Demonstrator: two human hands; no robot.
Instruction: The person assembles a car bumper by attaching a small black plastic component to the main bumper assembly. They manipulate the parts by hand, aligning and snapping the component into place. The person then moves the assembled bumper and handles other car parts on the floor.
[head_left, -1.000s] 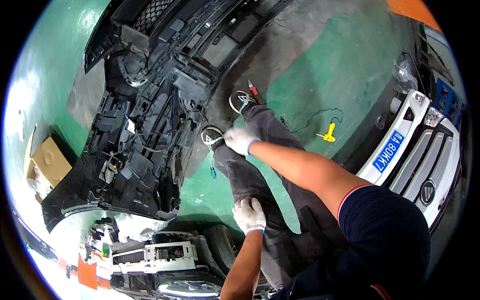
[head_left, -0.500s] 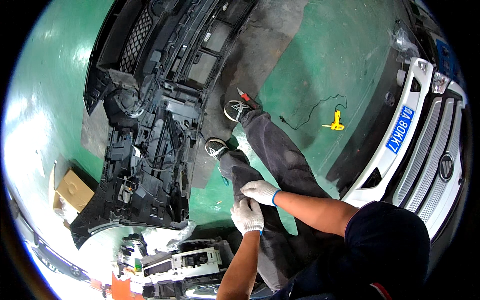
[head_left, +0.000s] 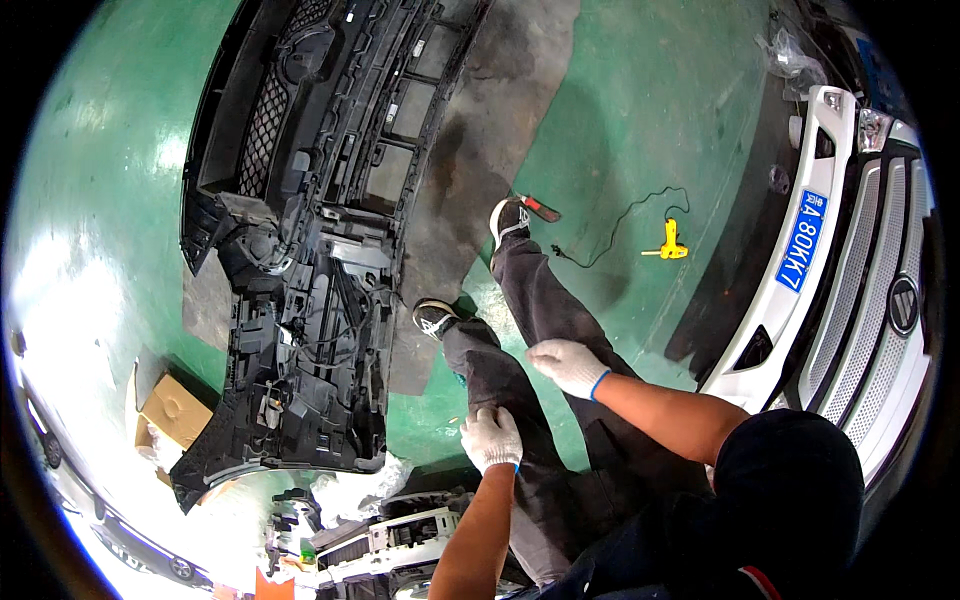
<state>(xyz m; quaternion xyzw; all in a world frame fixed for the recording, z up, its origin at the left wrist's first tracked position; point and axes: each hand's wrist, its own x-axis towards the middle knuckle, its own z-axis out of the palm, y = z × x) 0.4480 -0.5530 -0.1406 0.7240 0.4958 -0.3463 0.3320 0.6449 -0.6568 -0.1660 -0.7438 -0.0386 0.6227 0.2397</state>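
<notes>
Both my hands wear white knit gloves with blue cuffs. Over my left knee is my left hand point(head_left: 491, 438), its fingers loosely bent and nothing visible in it. My right hand point(head_left: 567, 367) lies farther forward, over my right leg, with its fingers stretched out and holding nothing I can see. The two hands are apart. Under them are my dark grey trousers point(head_left: 525, 300). On the floor by my right shoe point(head_left: 509, 222) rests a red-handled tool point(head_left: 540, 208). My left shoe point(head_left: 434, 318) points toward a large black car bumper point(head_left: 340, 290).
A yellow pistol-shaped tool point(head_left: 673, 242) with a black cord lies on the green floor. To the right stands a white vehicle front point(head_left: 760, 330) with a grille. An open cardboard box point(head_left: 176, 410) sits at left; a white-and-black car part point(head_left: 400, 535) lies at the lower left.
My right hand has left my left hand and moved right, over the right leg. My left hand has hardly moved. My right shoe has shifted right in view, and the bumper sits slightly lower.
</notes>
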